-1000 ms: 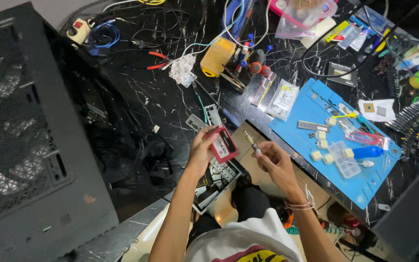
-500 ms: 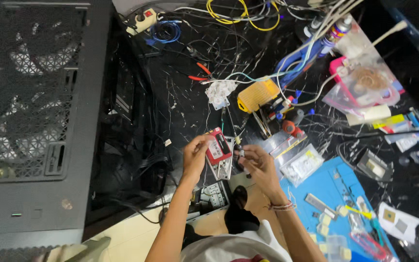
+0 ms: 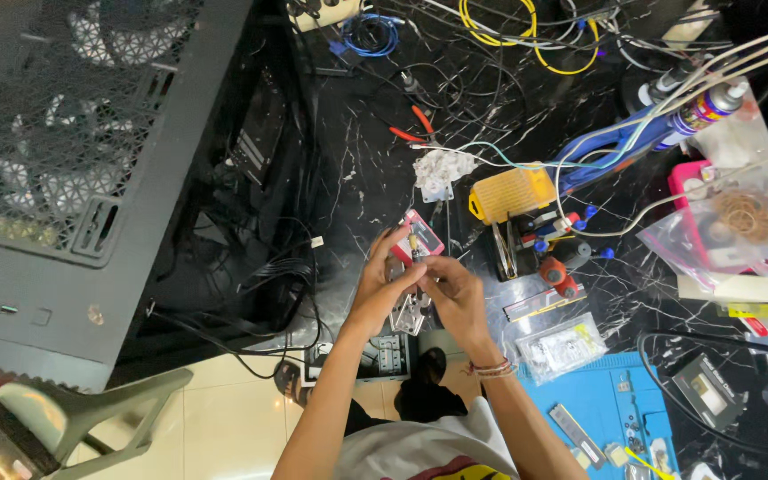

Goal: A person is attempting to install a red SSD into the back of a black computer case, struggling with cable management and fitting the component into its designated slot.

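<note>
My left hand (image 3: pixel 382 283) holds a small flat device with a red-pink frame (image 3: pixel 421 238) over the black marble table. My right hand (image 3: pixel 455 293) meets it from the right, its fingers pinching a small part or tool tip (image 3: pixel 414 249) against the device's face. Both hands touch each other at the fingertips. A metal bracket (image 3: pixel 409 313) lies just below them on the table, partly hidden by the hands.
A large black computer case (image 3: pixel 91 169) with mesh panels stands at left, cables spilling out. Around the hands lie a yellow box (image 3: pixel 512 194), red-handled pliers (image 3: pixel 411 126), plastic bags (image 3: pixel 564 347), a blue work mat (image 3: pixel 615 418) and many wires. A green chair (image 3: pixel 91 418) is at lower left.
The view has swung left and down, so the case fills more of the picture. My right hand has come in against the device that my left hand holds.
</note>
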